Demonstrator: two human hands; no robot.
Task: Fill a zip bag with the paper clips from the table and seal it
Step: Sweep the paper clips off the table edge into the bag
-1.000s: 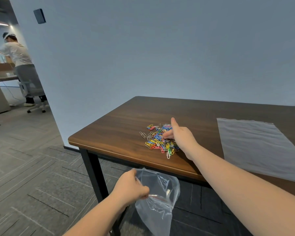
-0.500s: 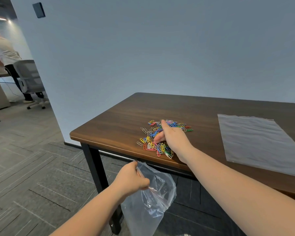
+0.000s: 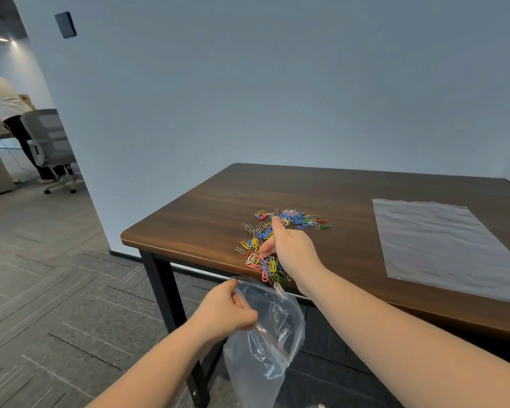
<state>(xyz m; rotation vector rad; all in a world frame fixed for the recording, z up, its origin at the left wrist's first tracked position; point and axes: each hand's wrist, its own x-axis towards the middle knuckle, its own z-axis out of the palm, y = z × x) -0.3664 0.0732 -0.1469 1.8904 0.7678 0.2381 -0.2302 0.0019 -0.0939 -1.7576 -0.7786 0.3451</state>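
Coloured paper clips (image 3: 295, 219) lie scattered on the brown wooden table (image 3: 206, 213), trailing toward its front edge. My right hand (image 3: 292, 251) rests flat on the near part of the pile at the table's edge, fingers curled over several clips; some clips (image 3: 270, 269) hang at the rim. My left hand (image 3: 224, 313) grips the rim of a clear zip bag (image 3: 265, 343), holding its mouth open just below the table edge, under the clips. A clip or two shows inside the bag.
A second clear plastic bag (image 3: 448, 245) lies flat on the table's right side. A blue-grey wall stands behind the table. At the far left a person (image 3: 0, 95) stands by an office chair (image 3: 47, 136). Grey carpet covers the floor.
My right hand has dragged part of the clip pile toward me to the table's front edge. My left hand has raised the bag's open mouth up under that edge.
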